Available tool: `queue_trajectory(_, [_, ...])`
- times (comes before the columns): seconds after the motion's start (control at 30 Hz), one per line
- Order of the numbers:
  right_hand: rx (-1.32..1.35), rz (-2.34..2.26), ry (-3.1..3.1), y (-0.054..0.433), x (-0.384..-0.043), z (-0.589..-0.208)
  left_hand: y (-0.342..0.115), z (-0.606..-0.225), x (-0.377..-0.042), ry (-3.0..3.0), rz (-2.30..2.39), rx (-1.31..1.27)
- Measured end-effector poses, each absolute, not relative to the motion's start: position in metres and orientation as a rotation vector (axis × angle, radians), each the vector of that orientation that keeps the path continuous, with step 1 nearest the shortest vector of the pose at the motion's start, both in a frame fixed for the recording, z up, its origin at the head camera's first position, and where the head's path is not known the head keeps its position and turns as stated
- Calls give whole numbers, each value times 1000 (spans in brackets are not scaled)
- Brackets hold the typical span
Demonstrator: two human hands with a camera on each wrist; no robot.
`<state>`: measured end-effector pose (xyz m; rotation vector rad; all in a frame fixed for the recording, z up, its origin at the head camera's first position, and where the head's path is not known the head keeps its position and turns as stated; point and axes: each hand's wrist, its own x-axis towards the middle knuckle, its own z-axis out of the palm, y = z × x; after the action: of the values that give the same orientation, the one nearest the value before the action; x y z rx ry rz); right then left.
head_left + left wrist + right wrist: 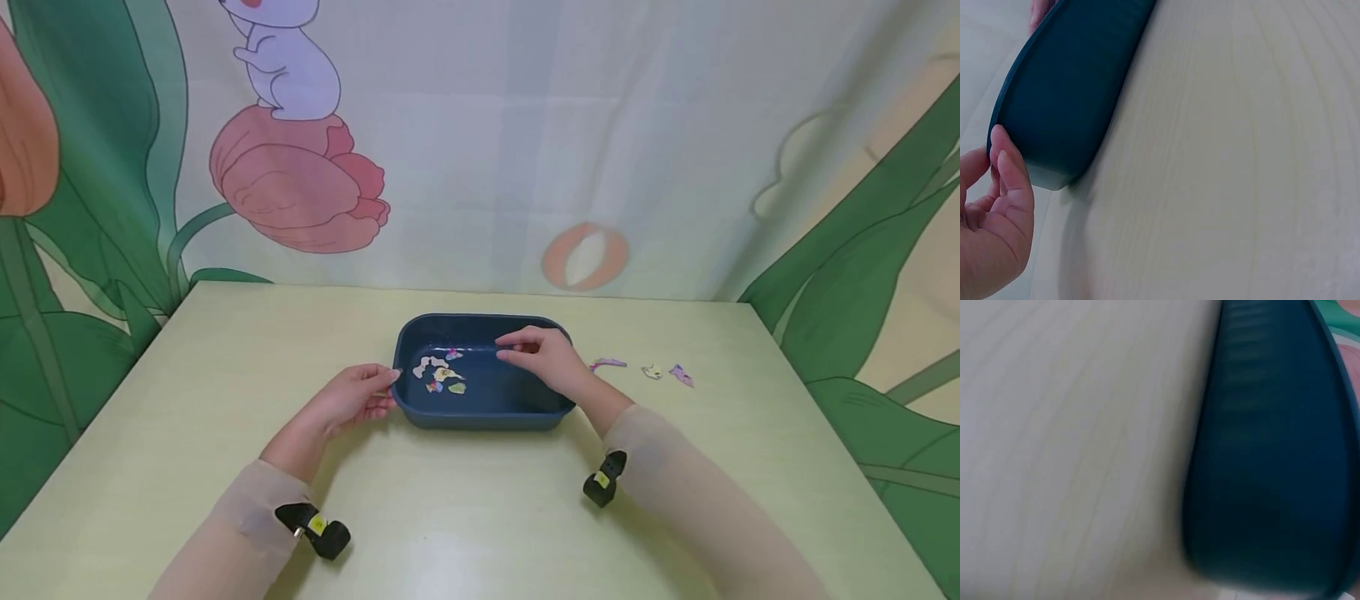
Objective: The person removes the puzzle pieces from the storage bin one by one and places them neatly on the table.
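A dark blue rectangular basin [480, 423] stands on the table. My left hand [358, 396] pinches its left end at the rim, thumb on top and fingers outside; the left wrist view shows the same grip on the basin wall [1060, 100]. Over the right part of the basin is my right hand [543, 357], with a small gap between thumb and fingertips and nothing visible in it. Several small sticker-like cutouts lie on the basin floor at the left, among them a white one [430, 364], a yellowish one [448, 375] and a green one [457, 388].
Right of the basin, on the pale wooden table [480, 517], lie a purple curved strip [609, 363], a whitish cutout [652, 372] and a purple cutout [681, 375]. Behind the table hangs a printed curtain [465, 167]. Small black cameras sit on both sleeves.
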<state>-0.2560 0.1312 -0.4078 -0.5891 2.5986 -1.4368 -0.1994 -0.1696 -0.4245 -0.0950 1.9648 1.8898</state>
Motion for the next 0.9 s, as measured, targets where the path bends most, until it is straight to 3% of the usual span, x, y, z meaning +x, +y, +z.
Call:
queue_trajectory(0.3, [-649, -1305, 2506, 97, -261, -419, -165, -422, -199, 1944, 1906, -33])
queue_trajectory(0.9, [-815, -812, 2473, 88, -262, -427, -168, -426, -200, 1982, 1883, -83])
